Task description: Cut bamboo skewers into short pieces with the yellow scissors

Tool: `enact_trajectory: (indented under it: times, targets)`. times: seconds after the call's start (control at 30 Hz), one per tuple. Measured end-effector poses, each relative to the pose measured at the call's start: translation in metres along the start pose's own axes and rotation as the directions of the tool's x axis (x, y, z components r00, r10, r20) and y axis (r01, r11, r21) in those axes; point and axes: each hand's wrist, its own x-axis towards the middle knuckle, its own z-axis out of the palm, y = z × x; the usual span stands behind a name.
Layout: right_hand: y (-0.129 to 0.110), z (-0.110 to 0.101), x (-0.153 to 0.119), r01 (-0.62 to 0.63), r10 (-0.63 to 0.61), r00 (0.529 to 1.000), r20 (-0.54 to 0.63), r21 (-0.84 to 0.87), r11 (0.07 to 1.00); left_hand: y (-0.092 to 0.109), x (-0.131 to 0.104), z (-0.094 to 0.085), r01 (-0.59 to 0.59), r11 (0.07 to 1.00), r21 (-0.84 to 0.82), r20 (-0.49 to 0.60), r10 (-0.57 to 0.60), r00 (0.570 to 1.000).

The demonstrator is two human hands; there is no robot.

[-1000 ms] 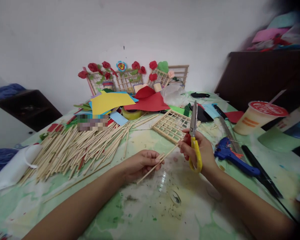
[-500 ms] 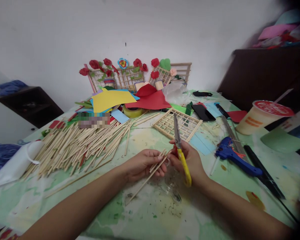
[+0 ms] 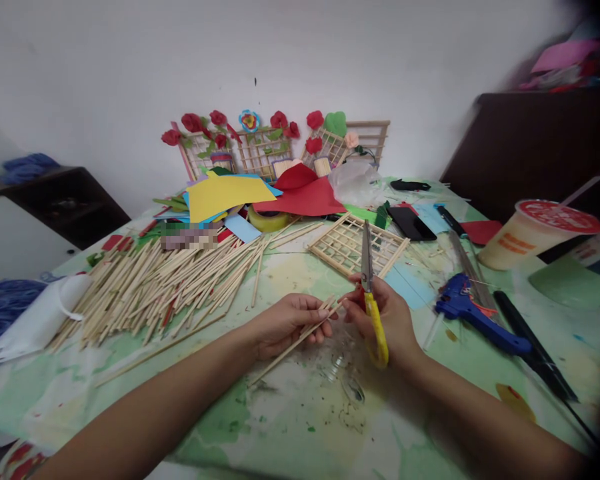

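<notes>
Thin wooden sticks (image 3: 291,349), one long and some shorter, are pinched in my left hand (image 3: 293,323) over the middle of the table. Scissors (image 3: 376,327) with yellow handles rest in my right hand (image 3: 393,313), blades pointing up and away. The right thumb and fingertips meet near the upper end of the long stick; I cannot tell how firmly they touch it. Just beyond my hands lies a lattice of glued sticks (image 3: 357,243). A large pile of loose sticks (image 3: 175,287) spreads out to the left.
On the right lie a blue glue gun (image 3: 480,313), a black phone (image 3: 411,223) and a sealed drink cup (image 3: 535,237). Coloured paper (image 3: 230,199) and a tape roll (image 3: 269,219) sit at the back, before stick frames with paper flowers (image 3: 265,150). A white container (image 3: 40,317) stands left.
My right hand with the scissors has shifted slightly right. The sticks in my left hand have drawn closer together, and the long one lies flatter. The whole view has moved a little.
</notes>
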Motion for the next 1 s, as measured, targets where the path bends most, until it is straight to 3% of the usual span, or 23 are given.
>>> enact_trajectory:
  times: [0.23, 0.53, 0.63, 0.7, 0.77, 0.87, 0.93, 0.97, 1.0]
  targets:
    - [-0.004, 0.004, -0.006, 0.003, -0.008, 0.997, 0.078, 0.06, 0.998, 0.001, -0.001, 0.003, 0.01, 1.0, -0.01, 0.019, -0.01, 1.0]
    - [-0.009, 0.006, -0.006, -0.028, 0.025, 0.998, 0.055, 0.066, 0.997, 0.0, -0.004, 0.007, 0.023, 0.999, 0.028, 0.013, -0.023, 1.0]
    - [-0.01, 0.002, -0.004, 0.007, -0.009, 1.0, 0.028, 0.07, 0.998, 0.0, -0.001, 0.004, 0.007, 1.0, 0.004, -0.057, -0.006, 0.998]
    - [-0.009, -0.001, -0.001, 0.028, -0.028, 1.0, 0.007, 0.078, 0.997, 0.002, 0.003, -0.003, -0.06, 0.994, 0.087, -0.162, 0.073, 0.984]
    - [-0.007, -0.004, 0.001, 0.039, -0.039, 0.999, -0.01, 0.097, 0.995, 0.005, 0.008, -0.014, -0.128, 0.93, 0.344, -0.247, 0.221, 0.943]
    - [-0.005, -0.008, 0.005, 0.052, -0.049, 0.998, -0.027, 0.124, 0.991, 0.009, 0.012, -0.027, -0.163, 0.594, 0.788, -0.242, 0.542, 0.805]
    - [-0.004, -0.009, 0.006, 0.049, -0.045, 0.999, -0.03, 0.124, 0.991, 0.012, 0.009, -0.027, -0.163, 0.426, 0.89, -0.181, 0.659, 0.73]
    - [-0.005, -0.009, 0.006, 0.044, -0.041, 0.999, -0.03, 0.123, 0.991, 0.013, 0.007, -0.023, -0.181, 0.416, 0.891, -0.156, 0.655, 0.739]
    - [-0.005, -0.008, 0.005, 0.036, -0.033, 0.999, -0.026, 0.122, 0.992, 0.014, 0.004, -0.019, -0.204, 0.451, 0.869, -0.129, 0.604, 0.787]
